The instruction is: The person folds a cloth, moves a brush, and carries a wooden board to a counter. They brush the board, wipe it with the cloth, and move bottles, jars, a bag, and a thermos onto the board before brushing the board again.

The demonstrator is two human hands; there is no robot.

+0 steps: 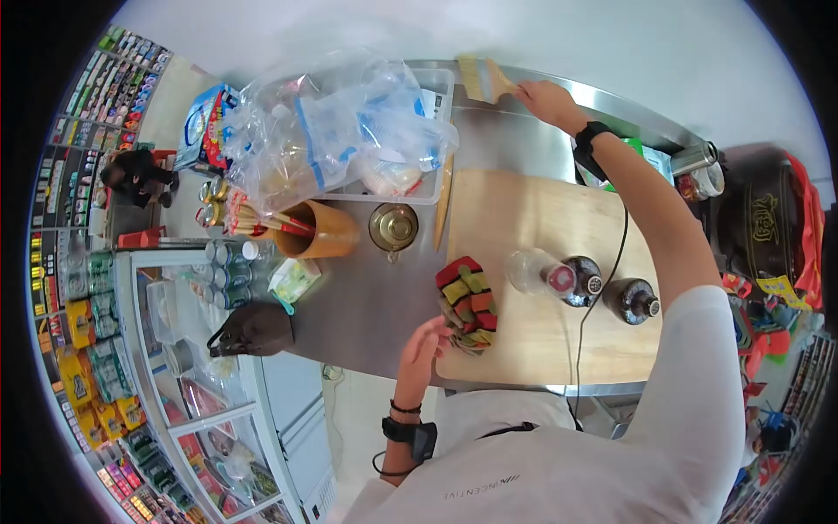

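Note:
At the far edge of the steel counter [515,131], my right hand [550,103] is closed around the handle of a wide flat brush [476,80] with pale bristles. The bristles point left, beside the corner of a clear plastic tray [446,92]. My left hand [424,345] is low and near my body, with its fingers loosely extended. Its fingertips are right at the edge of a crumpled red, green and black checked cloth [469,301]. This cloth lies partly over the left edge of a wooden board [524,349].
Two dark bottles [630,301] and a clear plastic bottle [528,269] are on the board, crossed by a black cable [583,319]. Leftward are a rolling pin [443,205], a glass pot [393,227], a wooden chopstick holder [327,229], plastic bags [349,131] and a black bag [253,329].

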